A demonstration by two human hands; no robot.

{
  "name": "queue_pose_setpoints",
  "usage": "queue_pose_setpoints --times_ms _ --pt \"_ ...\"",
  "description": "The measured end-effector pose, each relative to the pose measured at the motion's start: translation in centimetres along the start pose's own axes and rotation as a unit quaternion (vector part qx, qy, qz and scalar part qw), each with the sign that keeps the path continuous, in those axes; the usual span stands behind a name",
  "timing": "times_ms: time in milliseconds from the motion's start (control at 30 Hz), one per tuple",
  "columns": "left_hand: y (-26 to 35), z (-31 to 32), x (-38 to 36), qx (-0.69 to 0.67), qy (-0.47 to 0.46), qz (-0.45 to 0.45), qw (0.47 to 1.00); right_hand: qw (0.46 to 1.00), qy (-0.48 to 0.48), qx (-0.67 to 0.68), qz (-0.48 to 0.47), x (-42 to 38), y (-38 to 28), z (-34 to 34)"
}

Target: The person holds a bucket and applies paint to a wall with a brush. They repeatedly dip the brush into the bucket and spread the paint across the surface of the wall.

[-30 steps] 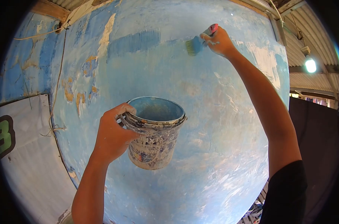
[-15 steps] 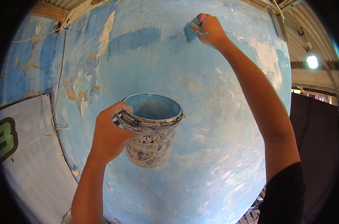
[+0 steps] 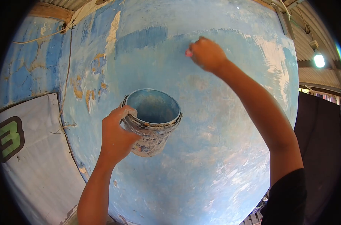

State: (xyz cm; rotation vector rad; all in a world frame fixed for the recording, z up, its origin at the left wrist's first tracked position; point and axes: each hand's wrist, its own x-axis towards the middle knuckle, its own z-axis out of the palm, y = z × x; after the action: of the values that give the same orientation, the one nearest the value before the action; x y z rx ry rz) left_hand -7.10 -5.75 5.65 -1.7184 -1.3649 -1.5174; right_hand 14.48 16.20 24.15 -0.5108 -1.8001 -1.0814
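Head view: the left hand (image 3: 116,137) grips the rim of a paint-smeared bucket (image 3: 151,122), held up in front of the blue wall (image 3: 215,123). Above and right of the bucket, the right hand (image 3: 206,54) is closed around a pink-handled brush (image 3: 189,53), pressed to the wall.

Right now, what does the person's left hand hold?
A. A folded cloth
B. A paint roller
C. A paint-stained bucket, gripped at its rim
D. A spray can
C: the left hand grips the rim of the paint-stained bucket in front of the blue wall, while the right hand is raised against the wall higher up.
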Motion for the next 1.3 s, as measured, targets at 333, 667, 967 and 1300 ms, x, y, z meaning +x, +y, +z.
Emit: queue_pose_setpoints --times_ms 333,667,967,1300 --pt "0.6 0.7 -0.8 0.078 0.024 0.029 0.996 0.913 -0.141 0.380 0.036 2.0 -5.0 5.7" --pt "-0.7 1.6 -3.2 0.062 0.063 0.026 0.996 0.884 0.183 0.430 0.012 4.4 -6.2 6.0" --pt "-0.3 4.0 -8.0 -0.099 0.095 -0.001 0.991 0.740 0.102 0.653 0.125 -11.6 -7.8 -3.6" --pt "-0.6 8.5 -15.9 -0.090 0.083 0.023 0.992 0.529 0.154 0.747 0.372 -24.9 -9.6 -5.2"
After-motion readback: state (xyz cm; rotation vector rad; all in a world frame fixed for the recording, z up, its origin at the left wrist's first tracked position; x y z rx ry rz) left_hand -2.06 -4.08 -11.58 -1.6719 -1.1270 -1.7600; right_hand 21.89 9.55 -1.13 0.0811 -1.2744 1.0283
